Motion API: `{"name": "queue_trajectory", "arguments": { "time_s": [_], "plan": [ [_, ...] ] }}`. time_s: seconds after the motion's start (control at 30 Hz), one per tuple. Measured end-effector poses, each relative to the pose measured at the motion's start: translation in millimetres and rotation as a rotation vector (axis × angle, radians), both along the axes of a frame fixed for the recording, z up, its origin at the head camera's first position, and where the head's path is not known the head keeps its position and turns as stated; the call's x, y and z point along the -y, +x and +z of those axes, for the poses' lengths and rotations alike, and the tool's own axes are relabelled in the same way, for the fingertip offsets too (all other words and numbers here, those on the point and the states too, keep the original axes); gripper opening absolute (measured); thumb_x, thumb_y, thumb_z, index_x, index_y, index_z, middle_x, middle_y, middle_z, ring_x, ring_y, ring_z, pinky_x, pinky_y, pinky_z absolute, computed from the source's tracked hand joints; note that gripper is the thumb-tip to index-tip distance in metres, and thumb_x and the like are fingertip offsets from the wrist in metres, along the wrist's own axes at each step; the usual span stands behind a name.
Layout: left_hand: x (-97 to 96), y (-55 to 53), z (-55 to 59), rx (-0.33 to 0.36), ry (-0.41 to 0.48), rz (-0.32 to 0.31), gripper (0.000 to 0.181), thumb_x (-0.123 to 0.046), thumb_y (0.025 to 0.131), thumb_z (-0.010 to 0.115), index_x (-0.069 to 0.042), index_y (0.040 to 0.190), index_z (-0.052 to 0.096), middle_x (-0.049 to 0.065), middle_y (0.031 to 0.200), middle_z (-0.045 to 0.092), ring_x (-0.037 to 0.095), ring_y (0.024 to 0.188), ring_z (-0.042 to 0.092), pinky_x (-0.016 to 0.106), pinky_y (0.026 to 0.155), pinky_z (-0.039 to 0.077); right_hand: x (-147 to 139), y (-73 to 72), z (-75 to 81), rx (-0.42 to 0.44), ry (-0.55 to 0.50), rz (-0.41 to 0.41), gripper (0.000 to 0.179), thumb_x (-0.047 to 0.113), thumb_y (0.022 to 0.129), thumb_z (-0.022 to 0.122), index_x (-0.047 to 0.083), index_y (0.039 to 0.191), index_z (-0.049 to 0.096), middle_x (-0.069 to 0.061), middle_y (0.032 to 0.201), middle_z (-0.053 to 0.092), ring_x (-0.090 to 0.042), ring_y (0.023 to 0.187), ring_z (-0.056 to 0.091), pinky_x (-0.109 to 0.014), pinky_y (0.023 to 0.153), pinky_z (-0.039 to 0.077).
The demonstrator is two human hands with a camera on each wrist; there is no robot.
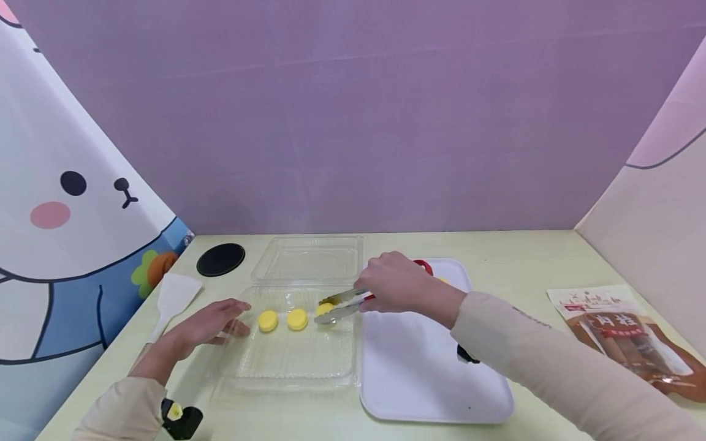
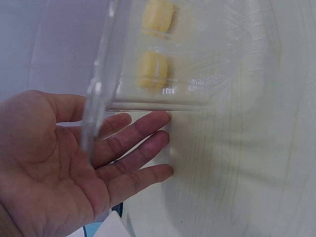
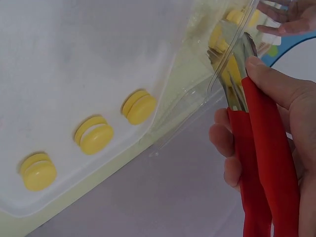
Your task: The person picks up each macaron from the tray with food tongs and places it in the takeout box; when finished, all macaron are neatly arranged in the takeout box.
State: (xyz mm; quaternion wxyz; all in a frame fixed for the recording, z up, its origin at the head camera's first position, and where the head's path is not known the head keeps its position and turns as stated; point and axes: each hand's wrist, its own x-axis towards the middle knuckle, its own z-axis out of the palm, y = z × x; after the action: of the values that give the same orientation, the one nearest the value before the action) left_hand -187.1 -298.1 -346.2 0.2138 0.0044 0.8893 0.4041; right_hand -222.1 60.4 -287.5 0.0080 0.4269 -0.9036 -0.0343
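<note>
My right hand grips red-handled metal tongs, their tips around a yellow macaron inside a clear plastic container. Two more yellow macarons sit in a row to its left, one near the middle and one by the left wall. At the container's left side, my left hand has loosely spread fingers, with fingertips right at the plastic wall. Beside the container on the right lies a white tray. Three yellow macarons line its edge in the right wrist view, including a middle one.
The container's hinged lid lies folded back behind it. A black round disc and a white spatula lie to the left. On the far right is a brown and white food packet. A purple backdrop closes off the table's back.
</note>
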Motion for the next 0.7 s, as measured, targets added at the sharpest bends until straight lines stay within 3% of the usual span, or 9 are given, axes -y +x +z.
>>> {"name": "queue_trajectory", "arguments": {
  "time_s": [0.7],
  "plan": [
    [-1.5,1.7,-0.1,0.004,-0.005,0.030,0.055,-0.035,0.111,0.036,0.012,0.141,0.042,0.018,0.113,0.071,0.038,0.114,0.062,0.060,0.098,0.049,13.1,4.8,3.9,-0.017,0.071,-0.043,0.030,0.042,0.083,0.085,0.020,0.103,0.083,0.004,0.080,0.072,-0.014,0.063,0.051,-0.026,0.061,0.043]
  ]
}}
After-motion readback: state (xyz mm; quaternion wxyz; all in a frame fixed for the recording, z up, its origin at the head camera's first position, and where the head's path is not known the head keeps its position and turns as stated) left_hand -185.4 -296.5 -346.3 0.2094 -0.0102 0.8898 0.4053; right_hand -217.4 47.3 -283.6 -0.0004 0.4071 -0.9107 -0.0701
